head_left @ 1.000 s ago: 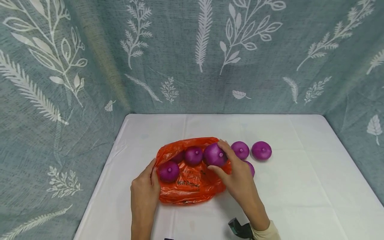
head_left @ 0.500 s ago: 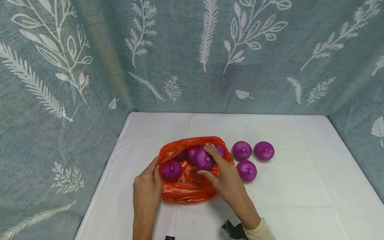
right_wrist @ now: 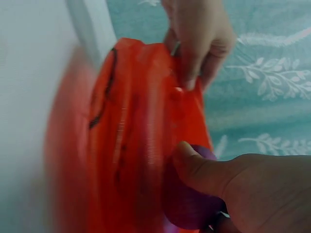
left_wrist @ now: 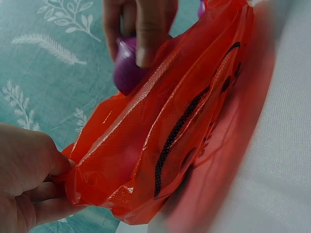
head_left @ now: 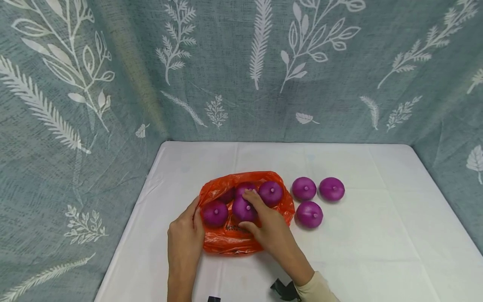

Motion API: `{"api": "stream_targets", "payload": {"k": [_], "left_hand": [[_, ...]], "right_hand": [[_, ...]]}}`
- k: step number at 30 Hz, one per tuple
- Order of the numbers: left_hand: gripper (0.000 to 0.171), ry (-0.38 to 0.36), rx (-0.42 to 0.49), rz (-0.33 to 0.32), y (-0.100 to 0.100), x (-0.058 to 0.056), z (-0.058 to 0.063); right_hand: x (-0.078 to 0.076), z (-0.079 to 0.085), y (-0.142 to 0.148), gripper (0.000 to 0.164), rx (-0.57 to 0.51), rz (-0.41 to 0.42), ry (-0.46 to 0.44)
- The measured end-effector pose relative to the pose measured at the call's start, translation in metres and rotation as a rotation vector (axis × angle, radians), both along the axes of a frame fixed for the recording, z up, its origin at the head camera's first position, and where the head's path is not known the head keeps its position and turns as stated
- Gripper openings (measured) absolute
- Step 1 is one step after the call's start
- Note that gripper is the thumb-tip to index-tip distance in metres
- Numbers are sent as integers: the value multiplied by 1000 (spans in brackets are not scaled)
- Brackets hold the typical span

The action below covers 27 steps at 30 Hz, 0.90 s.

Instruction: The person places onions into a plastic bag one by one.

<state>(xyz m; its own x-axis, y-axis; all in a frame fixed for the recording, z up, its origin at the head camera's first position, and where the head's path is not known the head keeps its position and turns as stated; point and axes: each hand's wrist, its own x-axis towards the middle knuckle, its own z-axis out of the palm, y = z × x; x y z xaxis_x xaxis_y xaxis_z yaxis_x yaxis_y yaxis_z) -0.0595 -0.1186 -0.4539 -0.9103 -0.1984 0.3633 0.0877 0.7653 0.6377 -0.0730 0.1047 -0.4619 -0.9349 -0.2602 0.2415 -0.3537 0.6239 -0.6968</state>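
Note:
An orange-red plastic bag [head_left: 234, 245] lies on the table with its mouth spread, several purple onions [head_left: 215, 213] inside. My left hand [head_left: 185, 237] pinches the bag's left edge between thumb and fingers, plain in the left wrist view too. Over the bag's opening, my right hand [head_left: 273, 230] grips one round purple onion [head_left: 243, 209] with a small pale nub. In the right wrist view the thumb lies across this onion [right_wrist: 189, 204], close against the plastic. Folds of the bag [left_wrist: 141, 141] hide the onions' undersides, and one onion at the back is partly covered.
Three more purple onions [head_left: 310, 214] sit on the white-covered table [head_left: 377, 218] just right of the bag. A blue-green leaf-patterned cloth [head_left: 226, 75] hangs behind and at the sides. Part of a dark object [head_left: 284, 289] shows beside my right sleeve.
My right hand has carried the onion left and slightly nearer across the bag, uncovering another onion at the bag's right side. My left hand keeps hold of the bag's edge.

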Motion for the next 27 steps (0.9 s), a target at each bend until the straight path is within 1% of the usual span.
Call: {"api": "stream_targets", "payload": {"k": [6,12,19,24,27], "left_hand": [[36,12,-2,0,-1,0,-1],[37,6,5,3,-1,0,-1],[37,-4,17,11,-1,1,-3],[37,-15,18,14,-2,1,-3],[38,-25,16,19,-2,1,-4]], "right_hand": [[-2,-12,-7,76,54,24,-29],[-3,-18,-12,73,78,47,-30],[-3,-23,-16,73,95,47,-43],[-3,-27,-18,73,125,40,-36],[-3,-29,-19,73,123,37,-36]]}}
